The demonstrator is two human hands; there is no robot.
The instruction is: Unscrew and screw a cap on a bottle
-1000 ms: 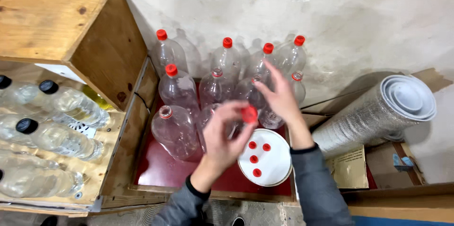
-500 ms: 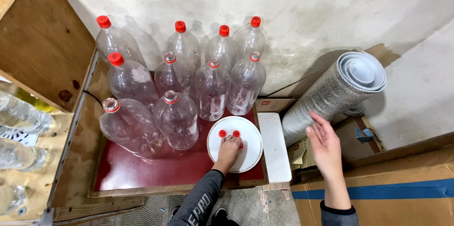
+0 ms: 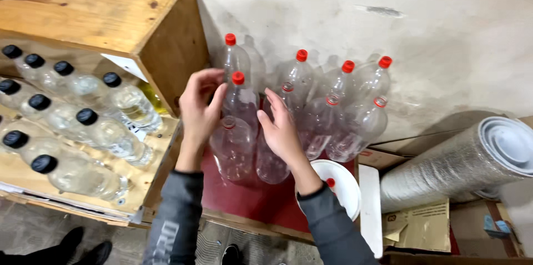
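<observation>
Left hand (image 3: 201,104): fingers loosely curled, contents not discernible; level with the neck of the uncapped bottle (image 3: 232,148), just to its left.
Right hand (image 3: 282,129): open and flat, fingers together, resting against the neighbouring bottle (image 3: 271,157), just right of the uncapped bottle.
Uncapped bottle: upright, long axis vertical, on the red tray (image 3: 244,201), between both hands; left hand nearer the mouth.
Surroundings: white bowl (image 3: 347,187) with red cap (image 3: 331,183), right of the uncapped bottle; wooden crate (image 3: 94,7) to its left.
</observation>
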